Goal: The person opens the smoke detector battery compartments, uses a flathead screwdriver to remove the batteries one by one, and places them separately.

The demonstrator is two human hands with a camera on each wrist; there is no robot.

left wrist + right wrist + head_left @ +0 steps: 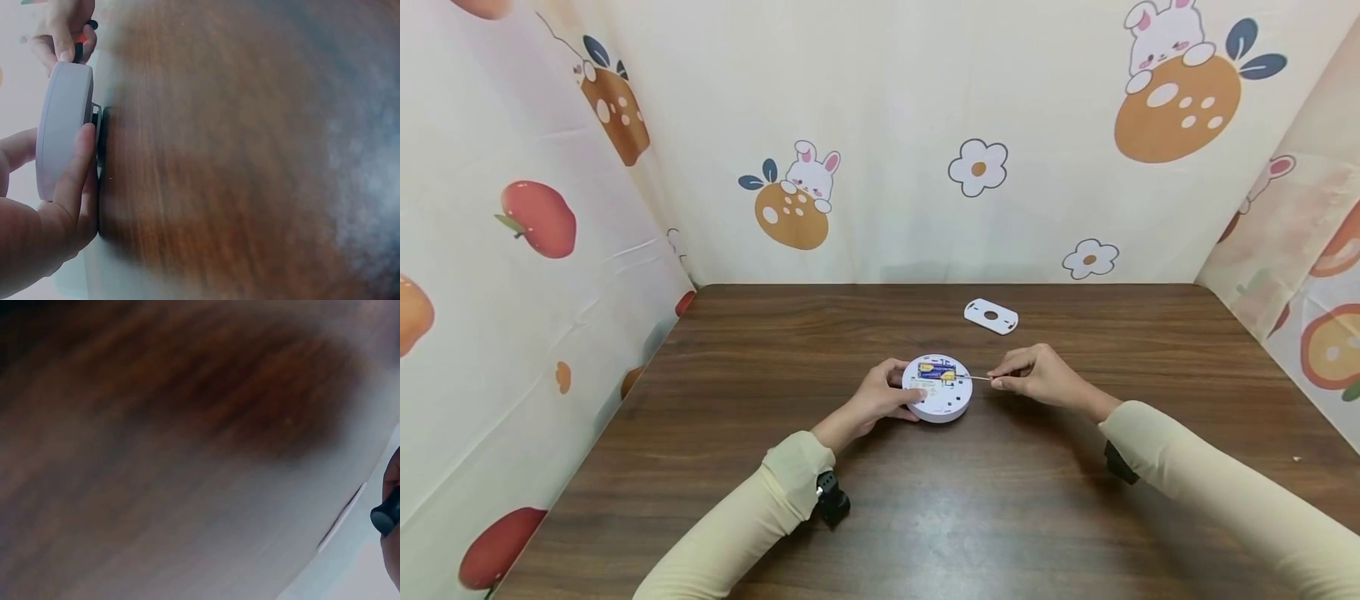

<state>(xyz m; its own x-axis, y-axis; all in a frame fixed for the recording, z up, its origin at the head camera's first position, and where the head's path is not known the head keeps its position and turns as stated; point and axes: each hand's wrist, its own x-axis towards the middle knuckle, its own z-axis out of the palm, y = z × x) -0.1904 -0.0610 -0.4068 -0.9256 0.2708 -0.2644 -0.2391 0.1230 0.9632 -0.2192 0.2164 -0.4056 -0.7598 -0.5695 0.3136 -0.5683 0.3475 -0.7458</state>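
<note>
A round white smoke alarm point(942, 407) is held a little above the table, its back facing up. Blue and yellow batteries point(937, 372) show in its recess. My left hand point(874, 393) grips its left side, thumb on the upper face and fingers beneath. From the right, my right hand point(1047, 377) pinches a thin screwdriver point(979, 378) whose shaft reaches the battery end; the exact tip contact is too small to tell. In the right wrist view, the screwdriver's dark handle end point(385, 517) sticks out from the fingers.
A white mounting plate point(981, 312) with a round hole in its middle lies behind the alarm on the brown wooden table point(760, 350). Patterned cloth point(895, 208) hangs at the back and both sides. A small pale speck point(1297, 458) lies at the right.
</note>
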